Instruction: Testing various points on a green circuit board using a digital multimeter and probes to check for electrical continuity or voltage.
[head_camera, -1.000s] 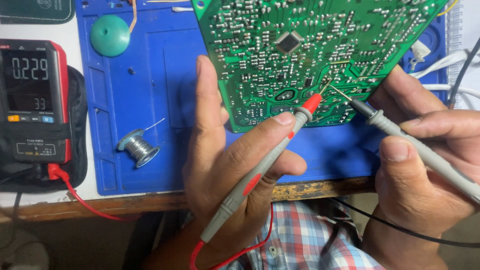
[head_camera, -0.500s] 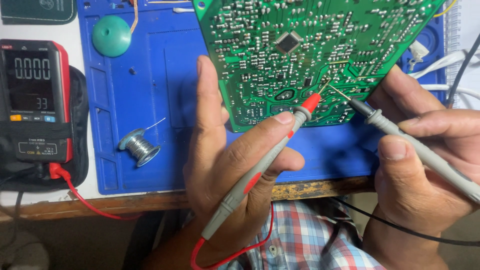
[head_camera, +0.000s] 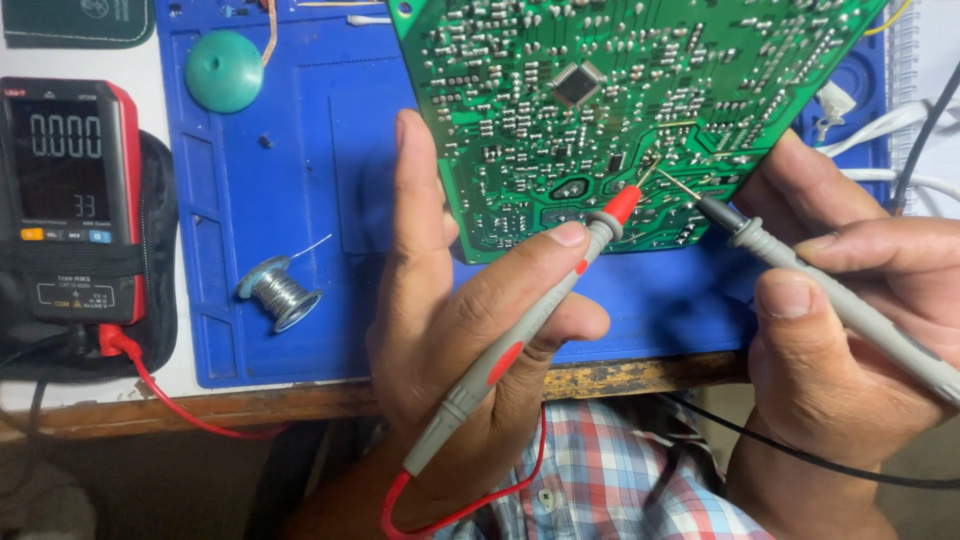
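Note:
A green circuit board (head_camera: 620, 90) stands tilted over a blue work mat (head_camera: 300, 200), solder side toward me. My left hand (head_camera: 450, 330) grips a grey probe with a red tip (head_camera: 560, 290), while its index finger presses the board's left edge. My right hand (head_camera: 850, 330) holds a grey probe with a black tip (head_camera: 800, 270). Both metal points touch solder pads close together near the board's lower middle. A red lead (head_camera: 470, 505) hangs from the left probe and a black lead (head_camera: 800, 450) runs from the right one.
A red and black multimeter (head_camera: 70, 200) lies at the left, its screen lit, with a red lead (head_camera: 170, 400) plugged in. A solder spool (head_camera: 280, 292) and a green dome (head_camera: 224, 70) sit on the mat. White cables (head_camera: 900, 125) lie at right. The wooden table edge (head_camera: 300, 400) runs below.
The multimeter's reading changed a second ago and now stays the same. Both hands and probes hold their place on the board.

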